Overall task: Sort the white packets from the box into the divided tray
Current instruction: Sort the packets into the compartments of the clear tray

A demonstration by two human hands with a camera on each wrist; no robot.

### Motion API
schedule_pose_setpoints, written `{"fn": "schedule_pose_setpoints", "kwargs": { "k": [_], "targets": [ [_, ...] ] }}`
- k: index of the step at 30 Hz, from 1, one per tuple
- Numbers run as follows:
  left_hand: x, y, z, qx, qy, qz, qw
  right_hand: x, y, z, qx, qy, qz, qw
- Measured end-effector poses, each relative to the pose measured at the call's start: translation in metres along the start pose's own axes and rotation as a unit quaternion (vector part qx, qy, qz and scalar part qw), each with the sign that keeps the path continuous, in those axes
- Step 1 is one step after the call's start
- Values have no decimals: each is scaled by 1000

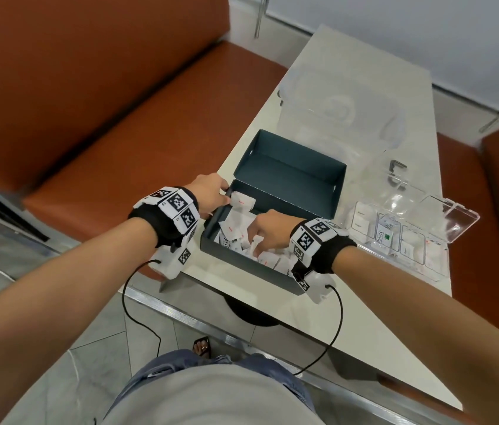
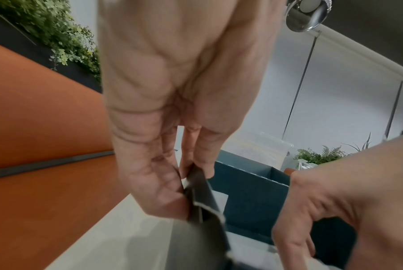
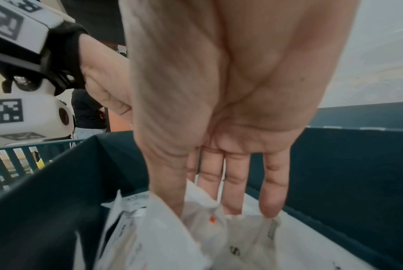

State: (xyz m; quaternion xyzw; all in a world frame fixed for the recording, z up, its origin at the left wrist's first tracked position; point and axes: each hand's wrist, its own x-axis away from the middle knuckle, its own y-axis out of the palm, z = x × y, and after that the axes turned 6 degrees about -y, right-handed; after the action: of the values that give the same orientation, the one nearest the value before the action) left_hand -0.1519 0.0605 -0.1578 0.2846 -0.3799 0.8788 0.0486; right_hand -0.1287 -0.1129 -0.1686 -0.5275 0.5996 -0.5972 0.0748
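Picking step: left hand (image 1: 211, 194) pinching box (image 1: 243, 266) wall, right hand (image 1: 265, 231) spread, fingertips among white packets (image 1: 236, 230). Next, likely: pinch one, carry to divided tray (image 1: 432, 265).

Bright, even light; blurred, warped edges

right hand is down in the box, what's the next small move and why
Probably close the right hand on one white packet and lift it out. Its fingers are straight, tips in the pile, gripping nothing yet. The left hand pinches the box wall, steadying it, and the divided tray sits open alongside.
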Motion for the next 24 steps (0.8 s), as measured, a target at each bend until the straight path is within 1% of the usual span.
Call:
{"fn": "schedule_pose_setpoints", "kwargs": {
  "k": [7,12,17,19,22,24],
  "targets": [
    [-1,2,0,-5,-2,8,1000,7,-6,7,-23,-28,65,997],
    [-3,5,-1,-23,4,23,999,13,-14,10,-38,-13,118,992],
    [-5,7,-2,-72,9,35,997,24,-23,20,-106,17,181,978],
    [-5,6,-3,-77,7,27,997,31,-26,24,-150,32,206,967],
    [-3,-1,2,-74,8,20,997,47,-31,33,-244,52,252,935],
    [-2,-8,13,-97,43,75,992,62,-36,41,-308,55,285,906]
  ]
}}
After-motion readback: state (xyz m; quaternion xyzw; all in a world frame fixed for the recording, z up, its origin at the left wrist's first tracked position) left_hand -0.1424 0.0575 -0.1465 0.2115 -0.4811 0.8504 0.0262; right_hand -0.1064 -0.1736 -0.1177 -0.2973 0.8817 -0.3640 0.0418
